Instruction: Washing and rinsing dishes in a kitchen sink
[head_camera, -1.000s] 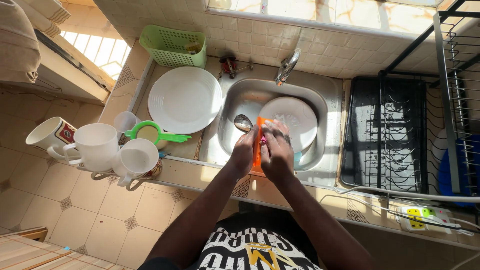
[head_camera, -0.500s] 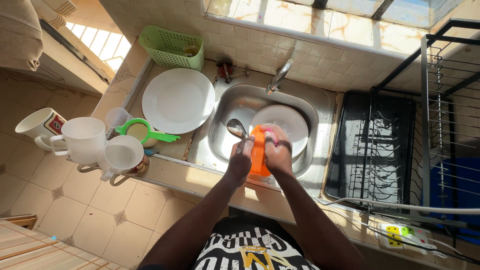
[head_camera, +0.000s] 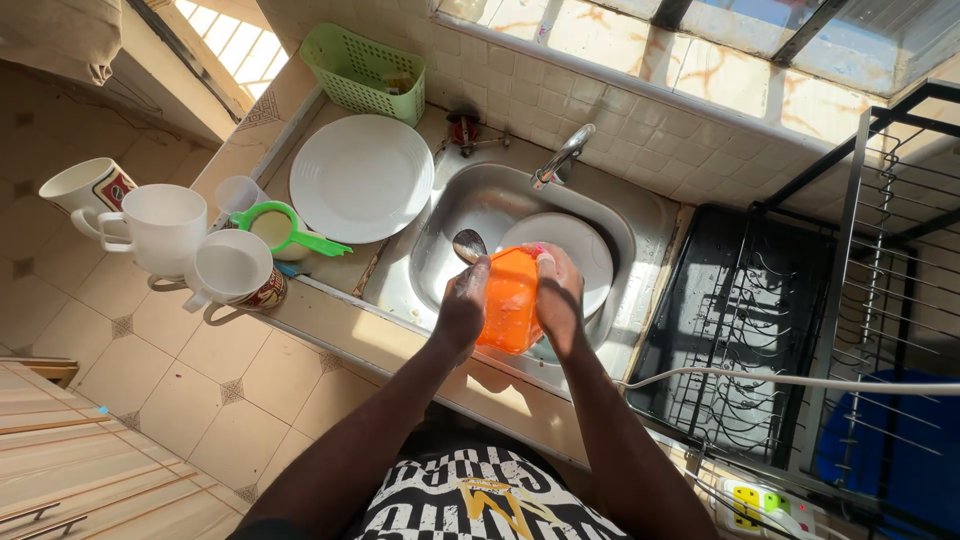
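Orange cup (head_camera: 510, 300) clasped between left hand (head_camera: 463, 305) and right hand (head_camera: 560, 295), above sink (head_camera: 450, 215).

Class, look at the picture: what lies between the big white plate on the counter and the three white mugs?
In the head view, a green strainer and a small clear cup.

Orange cup (head_camera: 510, 298): translucent glossy plastic. Sink (head_camera: 450, 215): brushed steel, dull sheen. Plate (head_camera: 360, 178): smooth white glaze. Basket (head_camera: 362, 72): green plastic mesh. Counter (head_camera: 330, 320): tiled.
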